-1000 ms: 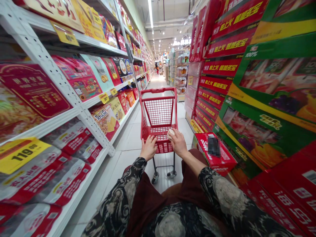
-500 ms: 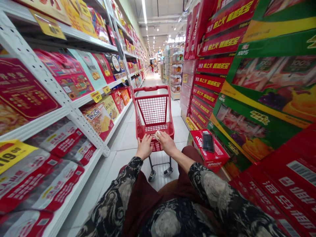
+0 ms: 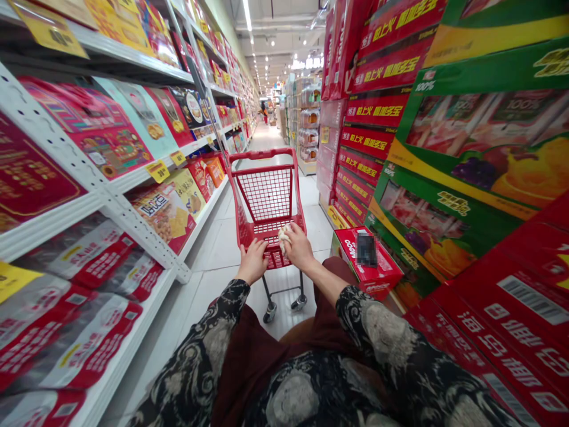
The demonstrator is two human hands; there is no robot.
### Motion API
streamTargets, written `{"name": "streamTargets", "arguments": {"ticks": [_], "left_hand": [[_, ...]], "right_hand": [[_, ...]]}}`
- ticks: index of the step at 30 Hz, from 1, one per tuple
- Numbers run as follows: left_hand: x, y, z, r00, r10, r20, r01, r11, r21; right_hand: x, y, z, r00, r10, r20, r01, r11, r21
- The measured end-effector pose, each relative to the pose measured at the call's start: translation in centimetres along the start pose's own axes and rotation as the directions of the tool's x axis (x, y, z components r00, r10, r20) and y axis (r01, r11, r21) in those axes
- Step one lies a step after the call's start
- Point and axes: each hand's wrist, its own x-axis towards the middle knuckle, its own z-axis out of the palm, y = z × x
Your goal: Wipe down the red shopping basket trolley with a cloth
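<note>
A red shopping cart (image 3: 267,173) with a mesh basket stands in front of my knees. My left hand (image 3: 253,261) is at its near rim, the fingers bent over the edge and the fingertips partly hidden. My right hand (image 3: 300,248) is closed round a crumpled whitish cloth (image 3: 284,237), held against the near right part of the basket. Patterned dark sleeves cover both forearms.
On the left, white shelves (image 3: 146,261) carry packaged snacks and gift boxes. Stacked red drink cartons (image 3: 368,140) and green juice boxes (image 3: 444,204) line the right. A dark blurred item (image 3: 367,250) lies on a red box (image 3: 386,270) beside my right knee.
The view has shifted, so the surroundings sit further left. My right hand has moved slightly along the cart's rim, and more of the cloth shows. My left hand stays at the near rim.
</note>
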Motion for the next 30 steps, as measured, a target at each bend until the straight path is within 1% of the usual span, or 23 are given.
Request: {"name": "streamTargets", "arguments": {"ticks": [2, 4, 7, 10, 12, 14, 18, 20, 21, 23, 27, 29, 30], "left_hand": [[0.0, 0.1, -0.1, 1.0, -0.003, -0.001, 0.003, 1.0, 0.0], [-0.1, 0.1, -0.1, 1.0, -0.003, -0.007, 0.003, 1.0, 0.005], [0.0, 0.2, 0.1, 1.0, -0.001, -0.019, 0.001, 1.0, 0.013], [0.0, 0.0, 0.3, 1.0, 0.01, -0.019, -0.01, 1.0, 0.013], [0.0, -0.2, 0.4, 1.0, 0.016, -0.017, -0.016, 1.0, 0.015], [0.0, -0.2, 0.3, 1.0, 0.019, -0.017, -0.019, 1.0, 0.018], [-0.1, 0.0, 0.1, 0.999, 0.025, -0.024, -0.025, 1.0, 0.015], [-0.2, 0.1, 0.0, 1.0, 0.018, -0.023, -0.018, 1.0, 0.004], [-0.2, 0.2, 0.0, 1.0, 0.012, -0.021, -0.012, 1.0, -0.002], [-0.1, 0.3, 0.1, 1.0, -0.002, -0.018, 0.002, 1.0, -0.009], [0.0, 0.3, 0.2, 1.0, 0.007, -0.022, -0.007, 1.0, -0.008], [0.0, 0.0, 0.2, 1.0, 0.017, -0.021, -0.017, 1.0, -0.008], [-0.1, -0.2, 0.2, 0.999, 0.014, -0.03, -0.015, 1.0, -0.008]], "right_hand": [[-0.3, 0.0, -0.5, 0.999, -0.02, 0.04, 0.024, 0.994, -0.11], [-1.0, 0.2, -0.7, 0.993, -0.077, 0.094, 0.094, 0.978, -0.188], [-1.7, 0.1, -0.1, 0.964, -0.159, 0.215, 0.208, 0.951, -0.229], [-1.3, -0.2, 0.5, 0.95, -0.148, 0.275, 0.223, 0.938, -0.264], [-0.7, 0.0, 0.5, 0.949, -0.137, 0.284, 0.218, 0.936, -0.276], [-0.1, 0.7, 0.0, 0.949, -0.147, 0.28, 0.223, 0.939, -0.261], [-0.2, 3.4, -1.5, 0.979, -0.104, 0.175, 0.141, 0.966, -0.215], [-0.5, 4.4, -1.6, 0.987, -0.095, 0.127, 0.118, 0.976, -0.185], [-0.7, 4.5, -1.3, 0.987, -0.107, 0.118, 0.126, 0.978, -0.168], [-1.0, 4.1, -0.2, 0.981, -0.15, 0.121, 0.166, 0.976, -0.14], [-0.8, 0.9, 2.9, 0.952, -0.239, 0.189, 0.263, 0.958, -0.115], [-0.5, -0.4, 3.6, 0.938, -0.252, 0.237, 0.285, 0.952, -0.114], [-0.4, -0.7, 3.7, 0.934, -0.25, 0.256, 0.287, 0.951, -0.119]]}}
